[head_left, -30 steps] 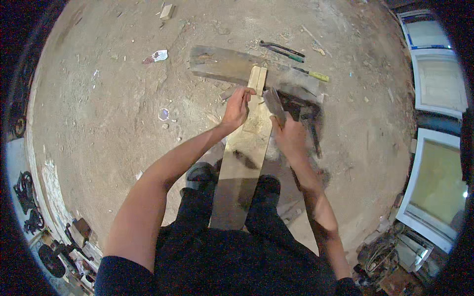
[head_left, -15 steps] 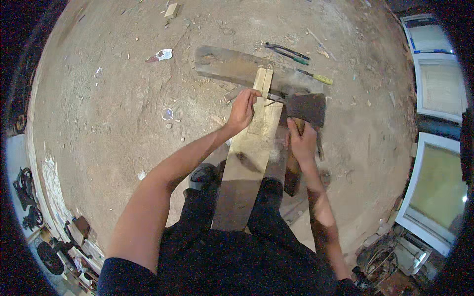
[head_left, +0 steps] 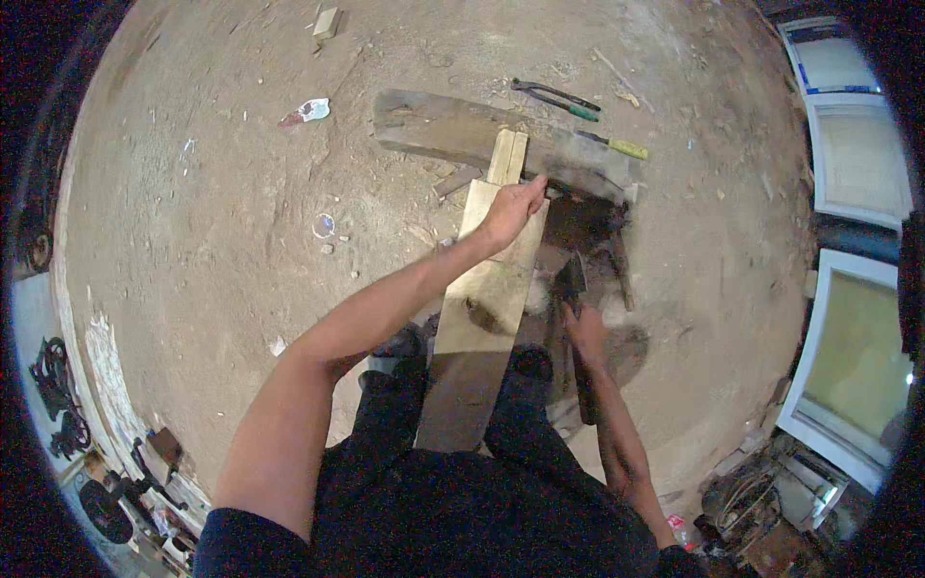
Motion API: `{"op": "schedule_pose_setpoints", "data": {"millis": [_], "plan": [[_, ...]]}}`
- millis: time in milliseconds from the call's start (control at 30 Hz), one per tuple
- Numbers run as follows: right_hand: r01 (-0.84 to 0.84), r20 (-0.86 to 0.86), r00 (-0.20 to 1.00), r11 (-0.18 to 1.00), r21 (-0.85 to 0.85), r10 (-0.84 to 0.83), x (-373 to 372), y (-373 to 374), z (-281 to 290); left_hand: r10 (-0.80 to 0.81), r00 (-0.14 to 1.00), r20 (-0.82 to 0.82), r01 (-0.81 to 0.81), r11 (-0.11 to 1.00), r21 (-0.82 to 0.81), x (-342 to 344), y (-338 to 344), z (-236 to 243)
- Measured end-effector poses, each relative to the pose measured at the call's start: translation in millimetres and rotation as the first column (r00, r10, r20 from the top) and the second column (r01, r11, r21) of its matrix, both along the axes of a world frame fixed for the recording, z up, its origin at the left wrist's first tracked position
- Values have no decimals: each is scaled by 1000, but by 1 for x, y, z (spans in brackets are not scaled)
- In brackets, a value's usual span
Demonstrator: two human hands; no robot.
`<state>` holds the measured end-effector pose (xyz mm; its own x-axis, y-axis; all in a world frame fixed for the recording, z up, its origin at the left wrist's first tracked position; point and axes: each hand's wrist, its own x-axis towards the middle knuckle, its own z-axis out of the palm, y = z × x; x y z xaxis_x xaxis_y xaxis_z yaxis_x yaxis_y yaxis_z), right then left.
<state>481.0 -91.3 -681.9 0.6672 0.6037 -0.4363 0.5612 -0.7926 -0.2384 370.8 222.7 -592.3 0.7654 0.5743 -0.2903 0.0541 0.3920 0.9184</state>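
A pale wooden board (head_left: 479,289) with a narrow tongue (head_left: 509,154) at its far end slants away from between my legs. My left hand (head_left: 515,207) lies over the board's far right corner with its fingers closed; what they pinch, if anything, is hidden. To the right of the board, my right hand (head_left: 585,332) grips the dark handle of a hatchet (head_left: 570,276), whose head is low beside the board's edge. Beneath the tongue, a weathered plank (head_left: 434,120) lies crosswise on the ground.
Pincers with a green grip (head_left: 559,99) and a yellow-handled tool (head_left: 617,146) lie beyond the plank. A small wood block (head_left: 327,23) is on the dirt floor far off. White-framed windows (head_left: 836,356) stand at right; metal parts (head_left: 106,506) clutter the lower left.
The hatchet has come down and back toward me with my right hand. My left hand has shifted right across the board's end, and the thin metal piece by its fingers no longer shows.
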Motion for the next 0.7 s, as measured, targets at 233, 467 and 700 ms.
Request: {"op": "schedule_pose_setpoints", "data": {"millis": [233,467,700], "plan": [[104,-20,995,984,147,-102,-38,-11,-2,37,995,94,-23,988,-151,0,0,-4],[157,-27,987,960,230,-155,-40,-37,-63,52,966,252,8,973,-232,-3,6,-24],[105,77,989,962,252,-128,-37,-49,-76,23,962,273,93,911,-401,-8,7,-17]]}}
